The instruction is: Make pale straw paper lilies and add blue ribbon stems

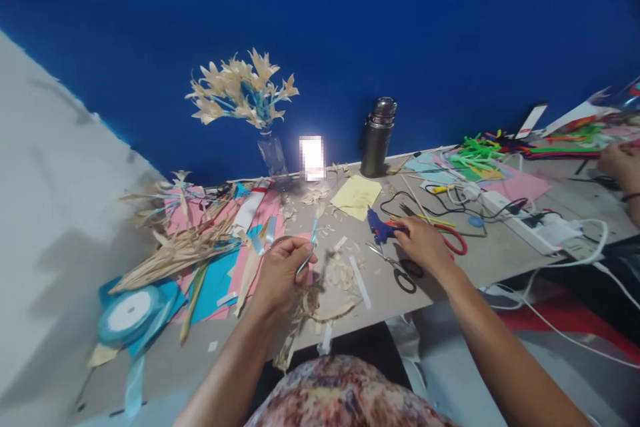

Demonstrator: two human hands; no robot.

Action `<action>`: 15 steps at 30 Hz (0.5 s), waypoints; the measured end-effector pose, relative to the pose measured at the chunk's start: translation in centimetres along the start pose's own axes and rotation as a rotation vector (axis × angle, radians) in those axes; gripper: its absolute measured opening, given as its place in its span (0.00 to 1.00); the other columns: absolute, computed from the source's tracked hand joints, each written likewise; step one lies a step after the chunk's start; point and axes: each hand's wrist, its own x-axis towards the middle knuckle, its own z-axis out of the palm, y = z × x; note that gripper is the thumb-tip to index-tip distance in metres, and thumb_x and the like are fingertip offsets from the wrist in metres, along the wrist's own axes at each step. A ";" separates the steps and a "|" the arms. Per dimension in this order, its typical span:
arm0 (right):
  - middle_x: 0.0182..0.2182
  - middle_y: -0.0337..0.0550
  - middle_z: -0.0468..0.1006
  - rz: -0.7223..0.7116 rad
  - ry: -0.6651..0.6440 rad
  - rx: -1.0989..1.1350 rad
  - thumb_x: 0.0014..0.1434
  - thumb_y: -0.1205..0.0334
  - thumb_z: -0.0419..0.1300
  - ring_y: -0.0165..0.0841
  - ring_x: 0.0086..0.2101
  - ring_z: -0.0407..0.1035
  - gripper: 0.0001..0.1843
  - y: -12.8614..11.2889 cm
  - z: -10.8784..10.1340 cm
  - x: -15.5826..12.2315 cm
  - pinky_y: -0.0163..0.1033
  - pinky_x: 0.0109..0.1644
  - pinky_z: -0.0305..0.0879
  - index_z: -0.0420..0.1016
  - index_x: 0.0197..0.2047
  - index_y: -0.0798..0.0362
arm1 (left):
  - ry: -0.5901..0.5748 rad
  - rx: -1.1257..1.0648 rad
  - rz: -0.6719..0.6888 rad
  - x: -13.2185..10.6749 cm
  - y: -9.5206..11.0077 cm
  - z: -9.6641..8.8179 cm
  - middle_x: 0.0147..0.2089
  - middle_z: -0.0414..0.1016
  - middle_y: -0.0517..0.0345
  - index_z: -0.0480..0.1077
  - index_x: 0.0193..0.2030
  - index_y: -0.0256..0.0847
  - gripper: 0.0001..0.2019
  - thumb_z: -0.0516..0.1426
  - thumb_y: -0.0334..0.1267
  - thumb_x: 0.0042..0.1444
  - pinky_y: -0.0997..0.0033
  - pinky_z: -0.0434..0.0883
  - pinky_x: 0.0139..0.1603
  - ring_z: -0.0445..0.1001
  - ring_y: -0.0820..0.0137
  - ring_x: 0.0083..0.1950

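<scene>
Between the fingertips of my left hand (287,263) is a thin stem wrapped in light blue (314,237), with a pale tip pointing away from me. My right hand (425,243) has its fingers closed around the handle of a blue glue gun (380,227), whose nozzle points toward a yellow paper square (357,196). Black-handled scissors (404,279) lie just below the glue gun. Red-handled scissors (456,240) are partly hidden behind my right hand. Pale husk scraps (345,273) lie between my hands.
Dried husks (175,253), coloured paper and a blue ribbon roll (131,312) cover the left side. A clear vase (275,159) of husk flowers and a metal flask (379,140) stand by the wall. Cables run to a power strip (520,223). Another person's hand (620,163) shows far right.
</scene>
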 end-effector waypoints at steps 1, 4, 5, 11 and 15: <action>0.49 0.57 0.80 -0.030 -0.015 -0.033 0.61 0.70 0.56 0.46 0.49 0.72 0.18 0.1 0.2 0.3 0.44 0.52 0.65 0.78 0.52 0.59 | -0.014 -0.017 -0.016 0.2 0.0 0.0 0.23 0.74 0.63 0.70 0.27 0.35 0.20 0.72 0.46 0.37 0.82 0.49 0.13 0.55 0.85 0.13; 0.48 0.59 0.78 -0.136 -0.073 -0.142 0.56 0.77 0.56 0.49 0.50 0.68 0.21 -0.4 0.9 1.3 0.46 0.53 0.61 0.78 0.51 0.60 | -0.057 -0.051 -0.065 0.6 0.4 -0.1 0.23 0.73 0.65 0.69 0.28 0.36 0.21 0.73 0.46 0.36 0.82 0.48 0.12 0.53 0.86 0.13; 0.46 0.59 0.78 -0.165 -0.088 -0.168 0.56 0.78 0.55 0.49 0.49 0.68 0.19 -0.5 1.0 1.5 0.46 0.51 0.61 0.78 0.49 0.60 | -0.068 -0.053 -0.076 0.7 0.6 -0.2 0.23 0.73 0.65 0.69 0.28 0.36 0.21 0.73 0.46 0.37 0.82 0.48 0.12 0.53 0.86 0.13; 0.45 0.59 0.77 -0.248 -0.108 -0.237 0.56 0.74 0.56 0.50 0.48 0.65 0.15 0.0 0.9 2.5 0.47 0.49 0.58 0.78 0.45 0.57 | -0.084 0.015 -0.012 3.5 1.4 -0.1 0.30 0.76 0.61 0.70 0.29 0.36 0.21 0.73 0.46 0.37 0.82 0.49 0.13 0.55 0.86 0.15; 0.49 0.56 0.77 -0.260 -0.093 -0.216 0.55 0.70 0.58 0.49 0.51 0.66 0.17 1.0 0.7 2.7 0.48 0.52 0.59 0.75 0.49 0.57 | -0.073 0.104 -0.028 7.0 1.4 1.6 0.34 0.79 0.57 0.70 0.27 0.36 0.17 0.71 0.42 0.37 0.81 0.48 0.13 0.59 0.85 0.15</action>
